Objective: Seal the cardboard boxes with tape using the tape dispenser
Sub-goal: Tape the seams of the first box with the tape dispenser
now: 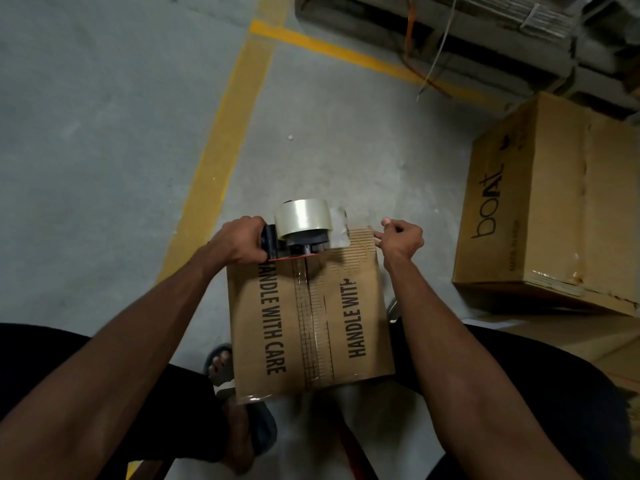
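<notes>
- While the box [311,320] sits on the floor [104,133] between the person's legs, a clear tape strip runs along its centre seam from the near edge to the dispenser [301,233] at the far edge.
- Left hand [239,242]: fingers curled tight round the dispenser's black handle. Roll [304,216] up top, nearly full, clear tape.
- Right hand [401,239]: at the box's far right corner, fingers bent and touching the cardboard edge; whether it pinches the flap or only steadies it, cannot tell.
- Handling, as judged: box looks light, walls stiff but flaps give under pressure near the seam, so it wants bracing at a corner, as here. "HANDLE WITH CARE" print suggests fragile contents.
- Dispenser: rigid, best held by the handle only; the cutter edge at the front is likely sharp. Tape is thin and sticky, and would fold on itself if slack.
- A second box [547,209], larger, lies well apart to the right, with taped edges.
- Seam run looks almost complete; cut and fold-over not yet done.
</notes>
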{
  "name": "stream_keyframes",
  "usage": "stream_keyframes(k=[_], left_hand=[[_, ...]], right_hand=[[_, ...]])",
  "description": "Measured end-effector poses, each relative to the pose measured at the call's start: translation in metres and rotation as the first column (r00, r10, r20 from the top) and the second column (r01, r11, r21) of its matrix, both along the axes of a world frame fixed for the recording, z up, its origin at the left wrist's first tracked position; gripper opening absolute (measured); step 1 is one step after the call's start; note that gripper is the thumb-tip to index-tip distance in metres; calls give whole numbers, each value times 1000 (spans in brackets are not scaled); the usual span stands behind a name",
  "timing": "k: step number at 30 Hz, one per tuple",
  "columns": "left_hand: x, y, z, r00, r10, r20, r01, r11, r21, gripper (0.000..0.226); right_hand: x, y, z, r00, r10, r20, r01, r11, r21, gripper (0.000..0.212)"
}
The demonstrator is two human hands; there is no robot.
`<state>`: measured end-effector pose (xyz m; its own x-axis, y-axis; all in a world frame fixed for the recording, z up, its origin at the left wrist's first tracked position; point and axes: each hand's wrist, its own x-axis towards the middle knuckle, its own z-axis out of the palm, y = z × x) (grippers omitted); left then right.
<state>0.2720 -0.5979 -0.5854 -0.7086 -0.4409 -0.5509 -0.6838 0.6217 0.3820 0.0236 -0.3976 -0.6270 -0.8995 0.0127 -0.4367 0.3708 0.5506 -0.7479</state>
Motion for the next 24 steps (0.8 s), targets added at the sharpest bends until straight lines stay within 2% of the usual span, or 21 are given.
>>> stream_keyframes(k=[6, 13, 17, 21, 22, 24], left_hand=[[-9, 6, 1, 1000, -8, -19, 8, 1000, 24, 36], [-15, 5, 0, 1000, 24, -7, -24, 998, 52, 36], [-19, 3, -3, 999, 31, 14, -32, 998, 49, 39], [-21, 4, -4, 999, 25, 45, -27, 998, 51, 42], [-22, 4, -2, 999, 23, 49, -26, 998, 49, 43], [-21, 4, 1, 998, 34, 57, -38, 998, 59, 46]], right_hand=[[-1, 1, 3, 996, -72, 51, 75, 995, -72, 10], [-7, -1, -4, 995, -87, 54, 90, 995, -51, 11], [-3, -3, -19, 997, -62, 35, 61, 998, 22, 9], [4, -2, -23, 988, -31, 151, 26, 999, 33, 26], [0, 1, -25, 982, -23, 189, 17, 999, 36, 34], [-5, 11, -26, 964, 45, 261, -64, 996, 64, 65]])
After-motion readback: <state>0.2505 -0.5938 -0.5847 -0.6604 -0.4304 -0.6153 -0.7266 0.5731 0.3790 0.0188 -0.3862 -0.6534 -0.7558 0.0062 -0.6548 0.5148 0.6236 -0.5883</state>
